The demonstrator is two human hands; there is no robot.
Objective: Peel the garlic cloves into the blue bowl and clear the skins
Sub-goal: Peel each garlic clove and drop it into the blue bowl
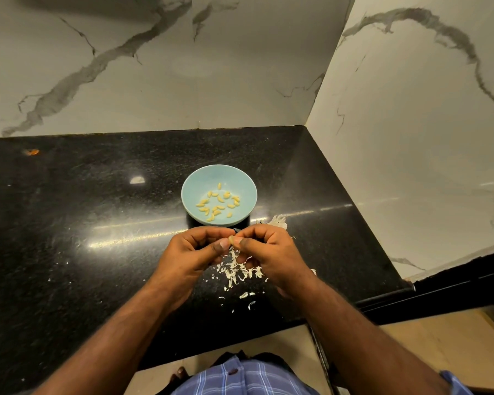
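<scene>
The blue bowl (191, 192) stands on the black counter and holds several peeled yellow garlic cloves (218, 203). Just in front of the bowl, my left hand (196, 252) and my right hand (264, 252) meet above the counter. Their thumbs and fingertips pinch one small garlic clove (232, 240) between them. White garlic skins (240, 272) lie scattered on the counter under and just behind my hands. A garlic head remnant (277, 220) with papery skin lies right of the bowl, partly hidden behind my right hand.
The black granite counter (83, 223) runs left and ends in a corner of marble walls (411, 138) at the right. Its front edge is near my body. An orange scrap (32, 151) lies at the far left back.
</scene>
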